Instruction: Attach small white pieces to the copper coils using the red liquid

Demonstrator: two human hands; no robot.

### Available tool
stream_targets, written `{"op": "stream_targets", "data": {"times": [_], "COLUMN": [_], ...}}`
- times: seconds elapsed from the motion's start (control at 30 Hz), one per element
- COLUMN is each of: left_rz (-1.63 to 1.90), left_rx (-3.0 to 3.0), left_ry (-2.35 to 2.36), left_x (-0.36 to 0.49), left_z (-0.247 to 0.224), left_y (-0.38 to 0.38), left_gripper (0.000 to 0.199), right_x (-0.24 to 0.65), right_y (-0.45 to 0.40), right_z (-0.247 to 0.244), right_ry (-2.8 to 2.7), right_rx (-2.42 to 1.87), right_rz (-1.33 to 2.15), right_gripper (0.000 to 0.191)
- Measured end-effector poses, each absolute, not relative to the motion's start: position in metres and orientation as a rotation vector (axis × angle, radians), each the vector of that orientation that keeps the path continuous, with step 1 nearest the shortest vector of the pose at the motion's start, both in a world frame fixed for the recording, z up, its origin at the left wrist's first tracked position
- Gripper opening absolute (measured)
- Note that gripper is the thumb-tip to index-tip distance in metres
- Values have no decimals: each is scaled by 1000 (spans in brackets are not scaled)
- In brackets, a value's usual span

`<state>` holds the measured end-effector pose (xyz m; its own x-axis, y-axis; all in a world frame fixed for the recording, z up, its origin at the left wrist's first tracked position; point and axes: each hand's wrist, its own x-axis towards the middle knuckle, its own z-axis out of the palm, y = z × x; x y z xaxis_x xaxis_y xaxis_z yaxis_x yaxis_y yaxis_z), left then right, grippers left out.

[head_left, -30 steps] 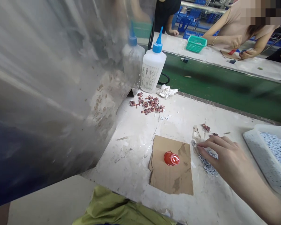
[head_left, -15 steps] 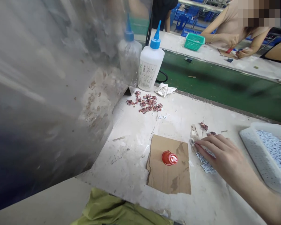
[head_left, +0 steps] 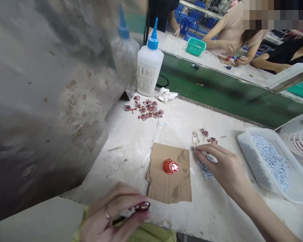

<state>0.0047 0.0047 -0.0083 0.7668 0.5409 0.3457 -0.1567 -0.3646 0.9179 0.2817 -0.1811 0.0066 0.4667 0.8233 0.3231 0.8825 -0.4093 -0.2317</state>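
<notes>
My left hand (head_left: pixel 116 213), with a ring on one finger, pinches a small glossy reddish-brown piece (head_left: pixel 142 206) between thumb and fingertips, low over the table's front edge. My right hand (head_left: pixel 223 163) reaches in from the right; its thumb and index finger press together at a tiny greyish bit (head_left: pixel 193 148), too small to name. Beneath that hand lies a pile of small pale-blue pieces (head_left: pixel 206 168). Between the hands, a small red cup-like cap (head_left: pixel 170 166) rests on a torn cardboard sheet (head_left: pixel 158 186).
A white glue bottle (head_left: pixel 149 69) with a blue nozzle stands beside a grey metal panel (head_left: pixel 53 101). Near it lie small reddish-brown pieces (head_left: pixel 150 108) and crumpled tissue (head_left: pixel 165 95). A white basket (head_left: pixel 247 144) of pale-blue pieces sits right. People work beyond the green divider (head_left: pixel 217 84).
My left hand has come into view at the bottom with the reddish-brown piece in it. My right hand stays pinched near the pale-blue pile. The whole view has shifted to the right.
</notes>
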Motion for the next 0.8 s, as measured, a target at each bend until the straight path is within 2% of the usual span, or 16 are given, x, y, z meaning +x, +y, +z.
{"op": "stream_targets", "data": {"times": [0.17, 0.33, 0.4, 0.63, 0.8], "left_rz": [598, 601, 625, 641, 624], "left_rx": [1709, 1623, 1635, 1723, 1716], "left_ry": [436, 490, 452, 436, 462], "left_x": [12, 17, 20, 25, 27], "left_z": [-13, -11, -8, -5, -3], "left_y": [0, -2, -1, 1, 1], "left_gripper": [24, 31, 28, 20, 24], "right_x": [250, 226, 222, 222, 221], "right_y": [-179, -169, -166, -167, -165], "right_z": [17, 28, 30, 27, 26], "right_ry": [-1344, -1344, -1370, -1472, -1505], "right_rx": [-2271, -2170, -2149, -2183, -2169], "right_rz": [-173, 17, 62, 40, -9], "right_gripper": [10, 11, 10, 13, 15]}}
